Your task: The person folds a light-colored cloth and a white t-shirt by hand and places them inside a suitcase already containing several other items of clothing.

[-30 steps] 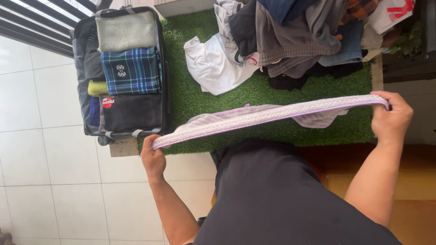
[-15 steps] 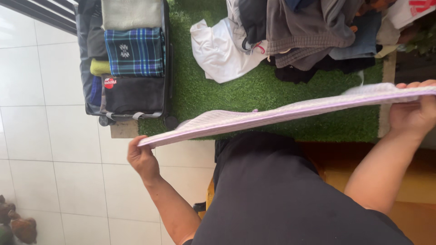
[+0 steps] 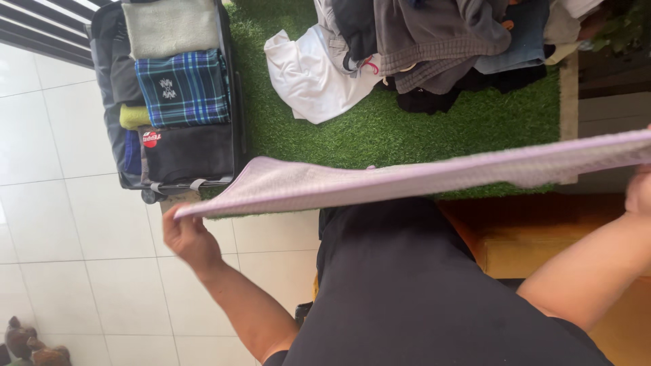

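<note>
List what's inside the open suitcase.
The suitcase holds folded clothes: a grey piece, a blue plaid one, a black one, a yellow-green roll. Lower layers are covered.

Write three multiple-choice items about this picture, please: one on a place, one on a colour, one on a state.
1. Where does the open suitcase lie?
A. at the left end of the green turf mat
B. on the orange surface
C. under the clothes pile

2. What colour is the cloth stretched between the hands?
A. dark blue
B. pale lilac
C. yellow

3. How does the left hand stand to the cloth?
A. apart from it
B. flat on top of it
C. gripping its end

Answers:
1 A: the suitcase lies beside the turf's left edge, holding folded clothes.
2 B: the cloth is light purple all along.
3 C: the fingers close on the cloth's left corner; the right hand holds the other end.
</note>
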